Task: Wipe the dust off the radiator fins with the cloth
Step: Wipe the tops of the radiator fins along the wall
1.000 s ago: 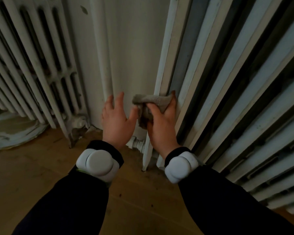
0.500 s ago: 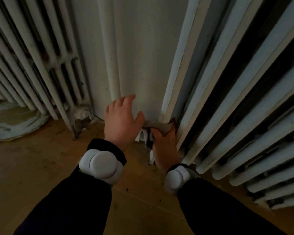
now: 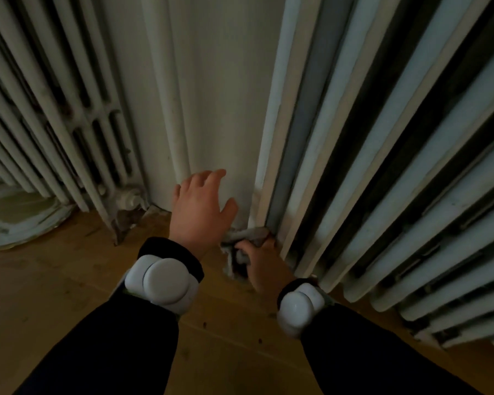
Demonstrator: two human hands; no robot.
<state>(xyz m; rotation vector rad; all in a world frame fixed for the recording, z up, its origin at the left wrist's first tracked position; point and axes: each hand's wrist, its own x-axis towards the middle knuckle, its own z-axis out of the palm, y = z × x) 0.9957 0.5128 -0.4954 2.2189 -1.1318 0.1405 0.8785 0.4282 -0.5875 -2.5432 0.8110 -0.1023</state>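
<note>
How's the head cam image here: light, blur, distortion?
Head view: dim overall, sleeves nearly black; wide angle splays the radiator fins; left hand slightly soft; cloth held by the right hand sits in shadow, detail lost; no glare.

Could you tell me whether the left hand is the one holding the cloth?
No, the right hand grips the cloth at the foot of the radiator, while the left hand is spread open and holds nothing.
</note>
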